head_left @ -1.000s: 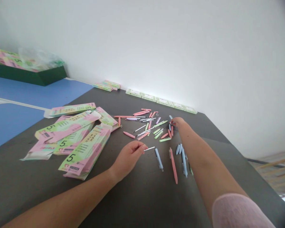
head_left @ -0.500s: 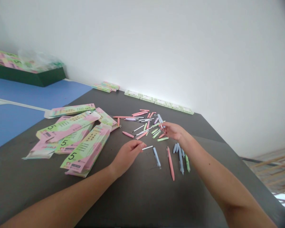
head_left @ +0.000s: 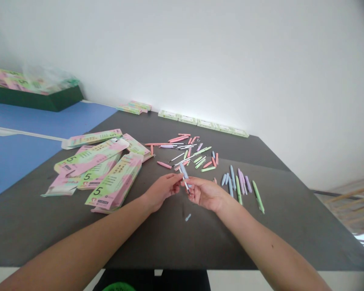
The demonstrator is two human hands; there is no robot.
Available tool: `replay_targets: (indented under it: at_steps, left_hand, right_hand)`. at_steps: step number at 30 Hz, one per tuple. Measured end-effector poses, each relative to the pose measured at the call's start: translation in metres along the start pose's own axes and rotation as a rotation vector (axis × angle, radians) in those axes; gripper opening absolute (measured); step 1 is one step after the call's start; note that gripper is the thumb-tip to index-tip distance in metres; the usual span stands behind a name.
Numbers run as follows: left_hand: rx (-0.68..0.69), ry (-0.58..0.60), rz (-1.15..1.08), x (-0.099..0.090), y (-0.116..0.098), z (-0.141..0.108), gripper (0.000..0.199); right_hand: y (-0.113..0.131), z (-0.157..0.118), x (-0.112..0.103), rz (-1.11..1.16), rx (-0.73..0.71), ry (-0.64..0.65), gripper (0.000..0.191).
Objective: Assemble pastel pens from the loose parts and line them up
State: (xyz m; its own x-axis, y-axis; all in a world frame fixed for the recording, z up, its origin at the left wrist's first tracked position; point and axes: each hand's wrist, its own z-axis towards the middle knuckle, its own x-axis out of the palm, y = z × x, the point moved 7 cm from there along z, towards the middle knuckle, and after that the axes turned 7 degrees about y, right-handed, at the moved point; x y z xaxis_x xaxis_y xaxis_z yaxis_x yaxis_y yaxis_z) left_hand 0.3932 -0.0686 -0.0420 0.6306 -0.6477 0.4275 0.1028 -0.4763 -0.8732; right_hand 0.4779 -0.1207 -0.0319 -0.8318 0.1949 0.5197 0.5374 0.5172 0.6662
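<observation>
My left hand (head_left: pixel 160 192) and my right hand (head_left: pixel 206 194) meet above the table, fingers closed. My left fingertips pinch a thin white pen refill (head_left: pixel 186 186), which slants down toward my right fingers and has a dark tip. Beside it, a light blue pen barrel (head_left: pixel 183 169) sticks up from my right fingers; its lower end is hidden. Below the hands a small light blue pen piece (head_left: pixel 188 217) lies on the dark table (head_left: pixel 157 242). Beyond them are scattered pink, green and purple pen parts (head_left: pixel 200 162) and white refills (head_left: pixel 177 157).
Flat printed pen boxes (head_left: pixel 115 184) are heaped at left. To the right lie blue, green and purple pens (head_left: pixel 239 186) and a separate green pen (head_left: pixel 258 197). White-green boxes (head_left: pixel 206 123) line the wall. A dark green bin (head_left: pixel 36 100) stands on the blue surface (head_left: pixel 24 151).
My right hand has moved left and down with the blue barrel, meeting my left hand. The view has shifted, and the blue and pink pens in front of my hands no longer lie there.
</observation>
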Motion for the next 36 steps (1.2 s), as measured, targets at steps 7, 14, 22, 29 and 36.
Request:
replay_targets:
  at_steps: [7, 14, 22, 29, 36]
  left_hand:
    - [0.249, -0.313, 0.487, -0.017, -0.037, -0.014, 0.031]
    - [0.719, -0.314, 1.188, 0.033, -0.076, -0.071, 0.025]
    - [0.758, 0.710, 1.470, 0.089, 0.005, -0.162, 0.041]
    - [0.705, -0.022, 1.641, 0.048, -0.078, -0.123, 0.038]
    - [0.512, 0.351, 1.592, 0.066, -0.008, -0.141, 0.028]
  right_hand:
    - [0.005, 0.009, -0.011, 0.060, -0.111, -0.064, 0.007]
    - [0.016, 0.005, -0.014, -0.007, -0.293, 0.015, 0.007]
    - [0.014, 0.003, -0.013, -0.028, -0.328, 0.020, 0.009]
    - [0.005, 0.007, -0.018, 0.085, -0.161, -0.042, 0.012]
    - [0.013, 0.004, -0.024, 0.141, -0.170, -0.051, 0.013]
